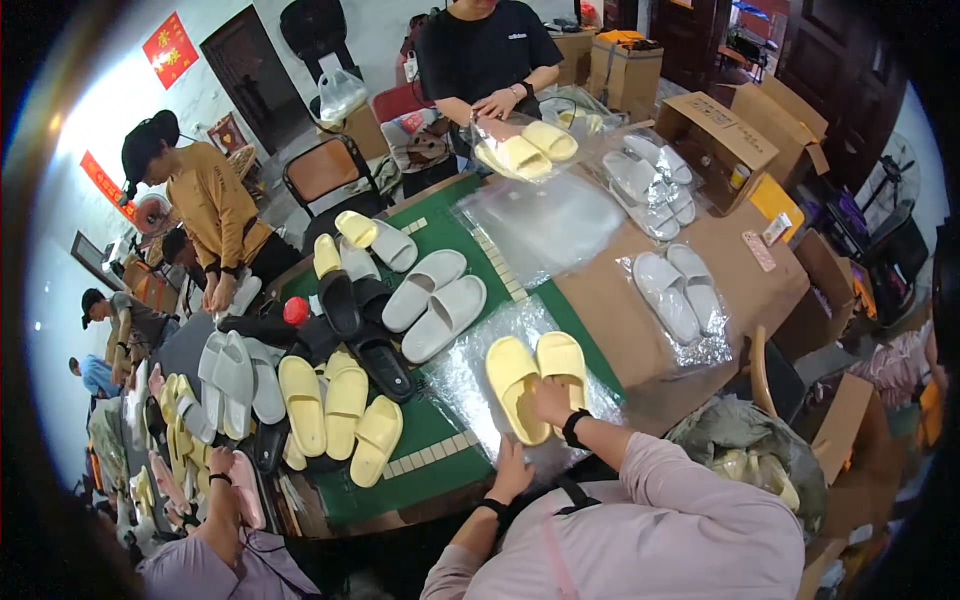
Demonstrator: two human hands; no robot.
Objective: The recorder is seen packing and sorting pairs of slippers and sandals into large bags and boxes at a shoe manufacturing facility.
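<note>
A pair of yellow slippers (512, 372) lies toe-away on a clear plastic bag (460, 372), near the table edge in front of me. My right hand (552, 402) is closed at the heel part of the slippers, between the two. Lower and to the left, my left hand (514, 470) pinches the near edge of the bag. Whether the slippers are partly inside the bag, I cannot tell. To the left sit loose yellow slippers (346, 402), large grey slippers (444, 318) and black slippers (383, 368).
Bagged white slippers (680, 292) and a stack of flat clear bags (545, 225) lie beyond. Across the table a person (490, 60) handles bagged yellow slippers. Another person's hand (222, 460) is at the left, by a pink slipper. Cardboard boxes (715, 140) stand at the far right.
</note>
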